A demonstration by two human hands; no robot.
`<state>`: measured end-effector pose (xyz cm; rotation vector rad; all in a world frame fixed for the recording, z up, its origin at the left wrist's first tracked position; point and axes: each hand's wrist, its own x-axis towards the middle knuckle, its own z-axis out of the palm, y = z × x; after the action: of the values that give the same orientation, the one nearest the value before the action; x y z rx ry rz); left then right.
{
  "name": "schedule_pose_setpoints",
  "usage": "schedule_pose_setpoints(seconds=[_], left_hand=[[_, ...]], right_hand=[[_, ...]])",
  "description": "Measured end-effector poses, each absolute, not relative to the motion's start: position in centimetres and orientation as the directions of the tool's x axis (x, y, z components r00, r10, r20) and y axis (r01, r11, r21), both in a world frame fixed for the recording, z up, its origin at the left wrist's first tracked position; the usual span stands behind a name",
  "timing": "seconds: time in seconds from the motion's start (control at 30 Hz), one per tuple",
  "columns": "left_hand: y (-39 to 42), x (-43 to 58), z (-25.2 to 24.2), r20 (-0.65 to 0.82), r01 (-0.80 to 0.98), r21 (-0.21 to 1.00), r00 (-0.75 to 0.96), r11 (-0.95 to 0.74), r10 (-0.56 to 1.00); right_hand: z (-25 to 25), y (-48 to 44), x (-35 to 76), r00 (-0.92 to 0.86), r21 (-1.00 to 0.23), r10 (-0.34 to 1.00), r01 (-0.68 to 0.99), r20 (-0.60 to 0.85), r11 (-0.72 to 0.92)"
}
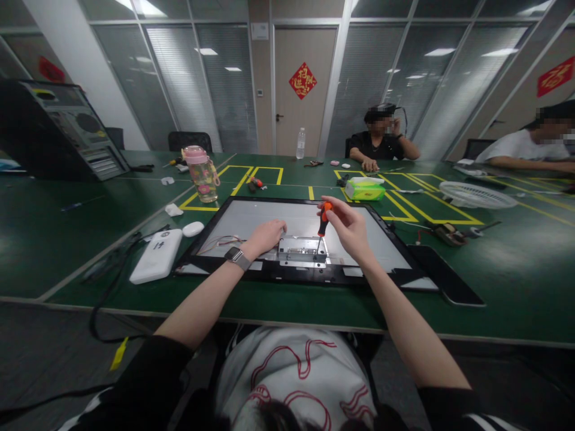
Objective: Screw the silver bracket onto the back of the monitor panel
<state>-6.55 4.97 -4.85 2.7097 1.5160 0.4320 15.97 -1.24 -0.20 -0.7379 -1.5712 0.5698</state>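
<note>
A flat panel with a black frame and grey-white back (242, 218) lies on the table before me. On its near middle part sits a silver metal bracket (296, 256). My right hand (349, 227) grips a screwdriver (323, 222) with an orange and black handle; its shaft points down, the tip at the bracket's right side. My left hand (266, 237) rests at the bracket's left edge, fingers bent and partly hidden from me. Thin wires (228, 239) run over the panel left of that hand.
Left of the panel are a white power bank (157, 257), a small white case (193, 228) and a pink-lidded bottle (203, 173). A black phone (449, 278) lies at right. Farther back are a green pack (365, 190), a white fan grille (476, 195) and two seated people. A computer case (63, 131) stands far left.
</note>
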Motion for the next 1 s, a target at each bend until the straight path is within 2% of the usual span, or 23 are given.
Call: schedule_pose_setpoints(seconds=[0.13,0.23,0.47,0.7,0.9,1.0], left_hand=[[5.06,-6.63,-4.99,0.24,0.829,0.147,0.499,-0.54,0.832],[5.08,-6.65,-5.02,0.239,0.829,0.151,0.499,-0.539,0.833],[5.05,-6.57,-4.92,0.234,0.837,0.139,0.492,-0.529,0.839],[5.1,-6.57,-5.04,0.242,0.833,0.14,0.496,-0.536,0.834],[4.91,-6.54,-4.87,0.237,0.835,0.135,0.495,-0.533,0.836],[4.9,-6.52,-4.85,0.238,0.834,0.139,0.495,-0.534,0.836]], right_hand=[[-0.16,-1.31,15.81,0.031,-0.688,0.702,0.234,0.711,0.687],[0.15,-1.6,15.88,0.021,-0.675,0.693,0.249,0.721,0.695],[-0.12,-1.33,16.08,-0.113,-0.726,0.738,0.132,0.665,0.675],[-0.22,-1.17,16.02,-0.048,-0.578,0.627,0.337,0.777,0.743],[-0.31,-1.34,16.17,-0.122,-0.631,0.663,0.22,0.739,0.744],[-0.39,-1.28,16.02,-0.085,-0.624,0.661,0.262,0.745,0.737]])
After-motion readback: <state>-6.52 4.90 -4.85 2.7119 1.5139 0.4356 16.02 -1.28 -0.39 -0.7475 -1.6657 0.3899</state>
